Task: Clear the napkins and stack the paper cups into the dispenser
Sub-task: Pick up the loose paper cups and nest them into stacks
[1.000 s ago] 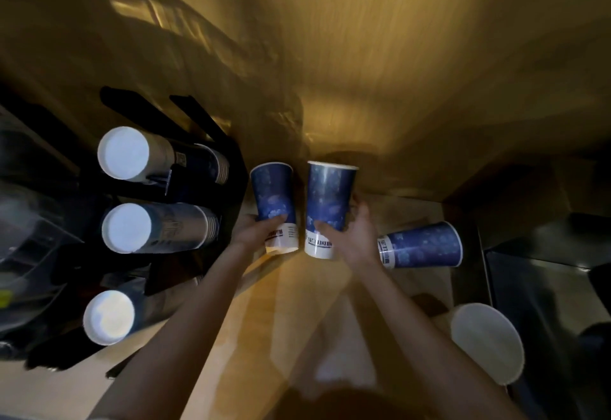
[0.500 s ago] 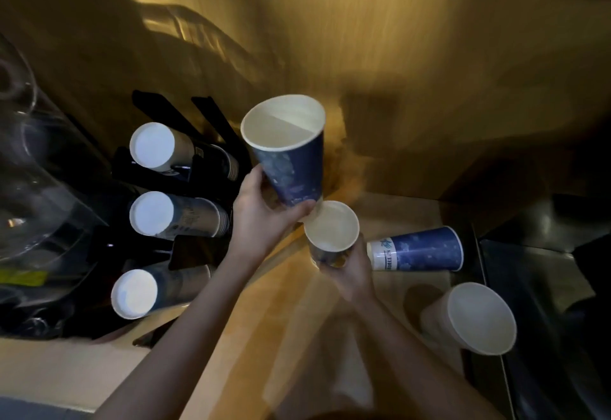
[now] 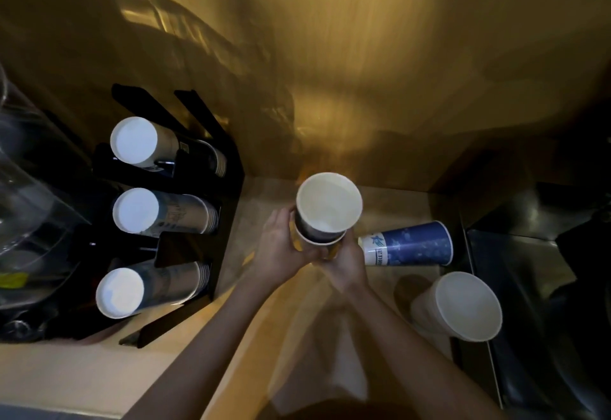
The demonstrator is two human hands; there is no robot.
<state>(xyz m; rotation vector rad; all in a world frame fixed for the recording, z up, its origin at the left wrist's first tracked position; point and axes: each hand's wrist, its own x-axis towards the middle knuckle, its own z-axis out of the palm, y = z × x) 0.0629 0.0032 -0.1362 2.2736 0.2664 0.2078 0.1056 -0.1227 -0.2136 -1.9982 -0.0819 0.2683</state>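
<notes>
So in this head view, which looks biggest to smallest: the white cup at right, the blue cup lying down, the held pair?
1. white cup, though nearest the camera
2. blue cup
3. held pair; close to the blue, unsure

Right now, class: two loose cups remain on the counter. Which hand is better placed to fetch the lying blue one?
Right. The right hand sits beside the lying blue cup; the left hand, nearer the dispenser, could probably keep the nested cups.
</notes>
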